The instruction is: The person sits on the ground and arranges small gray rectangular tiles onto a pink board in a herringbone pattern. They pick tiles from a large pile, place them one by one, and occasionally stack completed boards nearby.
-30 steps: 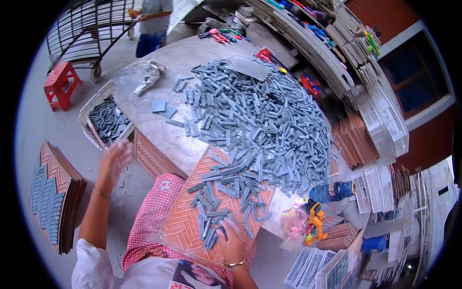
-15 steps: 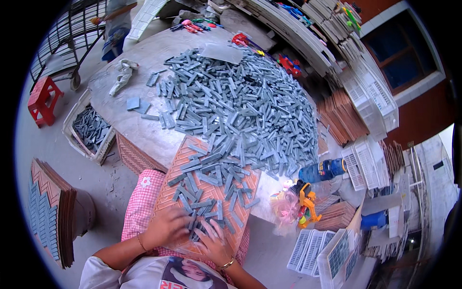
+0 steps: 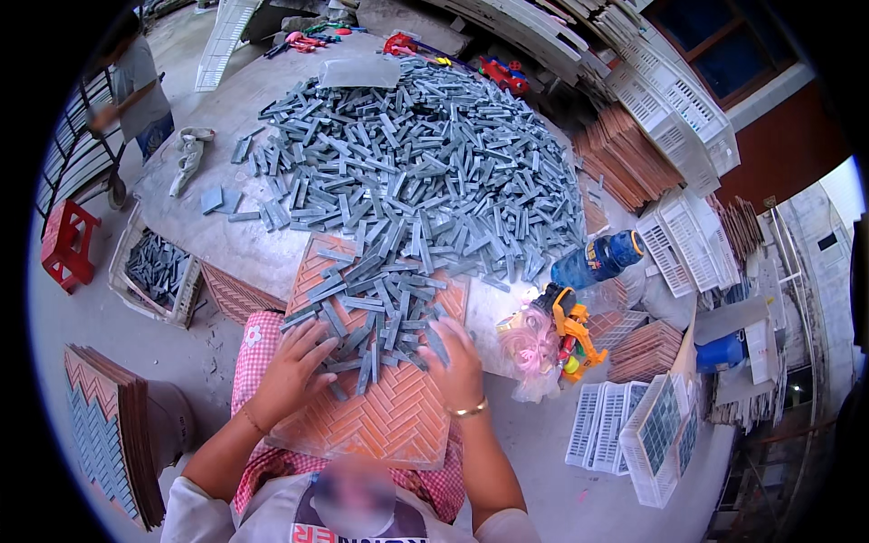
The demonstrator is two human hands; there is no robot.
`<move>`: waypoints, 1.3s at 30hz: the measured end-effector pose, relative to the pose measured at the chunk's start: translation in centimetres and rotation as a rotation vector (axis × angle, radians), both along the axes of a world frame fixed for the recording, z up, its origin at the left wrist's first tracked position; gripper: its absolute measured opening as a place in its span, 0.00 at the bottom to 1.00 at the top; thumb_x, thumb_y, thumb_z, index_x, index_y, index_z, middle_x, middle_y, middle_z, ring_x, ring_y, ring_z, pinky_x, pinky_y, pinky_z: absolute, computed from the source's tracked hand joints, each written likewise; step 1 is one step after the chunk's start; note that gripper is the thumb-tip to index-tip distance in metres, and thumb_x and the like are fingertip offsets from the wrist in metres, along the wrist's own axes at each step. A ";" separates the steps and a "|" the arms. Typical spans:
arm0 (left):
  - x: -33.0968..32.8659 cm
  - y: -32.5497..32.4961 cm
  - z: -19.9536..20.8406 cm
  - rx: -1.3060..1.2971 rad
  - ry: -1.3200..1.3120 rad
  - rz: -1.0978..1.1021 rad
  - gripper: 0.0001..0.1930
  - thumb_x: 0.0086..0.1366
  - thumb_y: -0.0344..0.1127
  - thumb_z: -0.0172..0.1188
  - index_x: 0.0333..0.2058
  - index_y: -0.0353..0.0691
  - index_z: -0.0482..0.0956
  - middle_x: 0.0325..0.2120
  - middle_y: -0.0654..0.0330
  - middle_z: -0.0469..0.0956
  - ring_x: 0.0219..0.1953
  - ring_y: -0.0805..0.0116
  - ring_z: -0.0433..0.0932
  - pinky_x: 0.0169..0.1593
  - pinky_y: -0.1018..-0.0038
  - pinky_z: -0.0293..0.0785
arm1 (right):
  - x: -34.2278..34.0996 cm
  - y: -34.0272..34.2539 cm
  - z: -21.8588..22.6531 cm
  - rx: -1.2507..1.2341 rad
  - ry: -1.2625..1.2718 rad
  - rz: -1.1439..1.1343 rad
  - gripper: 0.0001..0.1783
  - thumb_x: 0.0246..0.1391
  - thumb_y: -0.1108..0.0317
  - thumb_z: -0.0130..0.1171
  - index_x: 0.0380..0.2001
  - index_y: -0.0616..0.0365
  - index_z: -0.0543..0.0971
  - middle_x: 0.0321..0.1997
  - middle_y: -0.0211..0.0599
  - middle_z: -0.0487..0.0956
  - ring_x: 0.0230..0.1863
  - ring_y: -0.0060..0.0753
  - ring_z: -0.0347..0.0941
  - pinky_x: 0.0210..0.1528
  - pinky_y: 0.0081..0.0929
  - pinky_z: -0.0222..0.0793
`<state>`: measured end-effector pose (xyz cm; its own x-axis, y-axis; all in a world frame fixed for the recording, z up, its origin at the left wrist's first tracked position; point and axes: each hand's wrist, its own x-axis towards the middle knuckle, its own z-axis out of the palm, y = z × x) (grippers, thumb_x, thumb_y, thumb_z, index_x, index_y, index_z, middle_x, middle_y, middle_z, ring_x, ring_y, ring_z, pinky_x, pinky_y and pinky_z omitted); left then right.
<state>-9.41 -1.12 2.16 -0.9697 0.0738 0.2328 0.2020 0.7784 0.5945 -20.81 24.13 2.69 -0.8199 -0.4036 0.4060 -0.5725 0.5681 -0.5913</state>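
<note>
A terracotta-coloured tray point(image 3: 380, 418) with a herringbone pattern of slots rests over my lap. Loose grey-blue tile strips point(image 3: 391, 303) lie heaped across its far half, while the slots of its near half show bare. My left hand point(image 3: 288, 369) is at the left side of this heap, fingers apart and stretched toward the strips. Opposite it, my right hand point(image 3: 455, 369) has its fingers spread against the heap's right side, with one strip lying by its fingertips. Beyond the tray, a big mound of the same strips point(image 3: 425, 172) covers much of the pale table point(image 3: 172, 217).
A blue bottle point(image 3: 593, 261) and small toys point(image 3: 570, 339) stand right of the tray. A white crate of strips point(image 3: 192, 294) sits at left, near a red stool point(image 3: 68, 244) and stacked trays point(image 3: 113, 430). Another person point(image 3: 140, 86) is at the far left.
Both hands have moved apart and away from me to the heap's sides. The strips have shifted off the tray's near half. The view has shifted, and more of the other person shows.
</note>
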 end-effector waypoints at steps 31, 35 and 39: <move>8.9 1.9 -1.6 0.113 -0.073 0.158 0.15 0.48 0.27 0.63 0.38 0.36 0.76 0.35 0.55 0.73 0.39 0.54 0.73 0.42 0.65 0.71 | 9.5 1.8 -2.2 0.088 -0.290 -0.032 0.16 0.45 0.73 0.62 0.40 0.61 0.77 0.42 0.46 0.76 0.44 0.46 0.73 0.45 0.34 0.70; 8.7 1.9 -1.8 0.088 -0.076 0.124 0.14 0.48 0.27 0.63 0.35 0.36 0.76 0.34 0.55 0.73 0.39 0.55 0.73 0.42 0.65 0.71 | 9.0 1.9 -3.2 0.135 -0.243 0.030 0.15 0.44 0.73 0.63 0.38 0.60 0.77 0.40 0.45 0.76 0.42 0.45 0.73 0.42 0.34 0.70; 8.9 2.2 -2.0 0.092 -0.083 0.107 0.13 0.48 0.27 0.64 0.34 0.36 0.75 0.32 0.55 0.73 0.36 0.55 0.74 0.40 0.65 0.71 | 8.7 3.1 -2.8 -0.015 -0.262 0.001 0.12 0.45 0.72 0.63 0.35 0.60 0.78 0.36 0.42 0.77 0.38 0.45 0.74 0.40 0.34 0.70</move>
<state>-0.55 1.07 0.16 -0.9871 -0.0484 0.1523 0.0682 0.7342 0.6755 -12.10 27.18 -0.13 -0.8973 -0.4002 0.1863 -0.3996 0.5572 -0.7279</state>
